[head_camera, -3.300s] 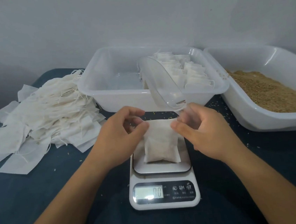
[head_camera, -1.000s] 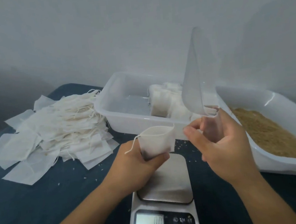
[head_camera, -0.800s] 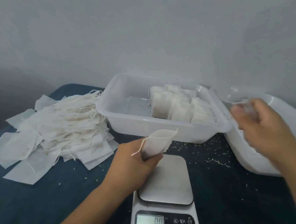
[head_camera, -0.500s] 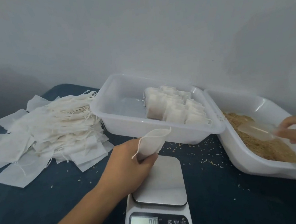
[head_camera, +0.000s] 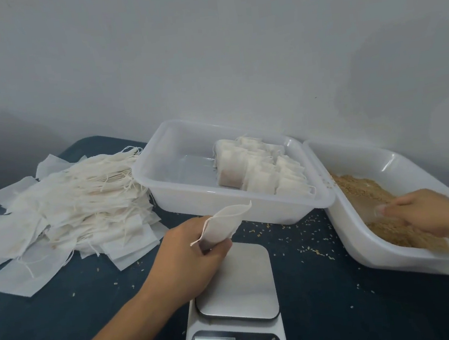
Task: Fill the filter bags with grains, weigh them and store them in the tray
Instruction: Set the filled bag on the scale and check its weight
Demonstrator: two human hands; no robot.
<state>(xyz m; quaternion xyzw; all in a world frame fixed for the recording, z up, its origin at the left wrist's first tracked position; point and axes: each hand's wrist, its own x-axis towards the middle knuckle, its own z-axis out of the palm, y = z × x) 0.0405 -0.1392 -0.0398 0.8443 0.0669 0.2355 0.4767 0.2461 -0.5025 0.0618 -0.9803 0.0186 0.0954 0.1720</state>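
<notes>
Clear tray (head_camera: 193,198) holds filled bags (head_camera: 257,172).

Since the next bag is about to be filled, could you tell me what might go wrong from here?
1. The left hand holds the bag only half open, so grains from the scoop may miss; spilled grains already litter the cloth.
2. Grains falling on the scale, now reading 0.0, could skew weighing.
</notes>
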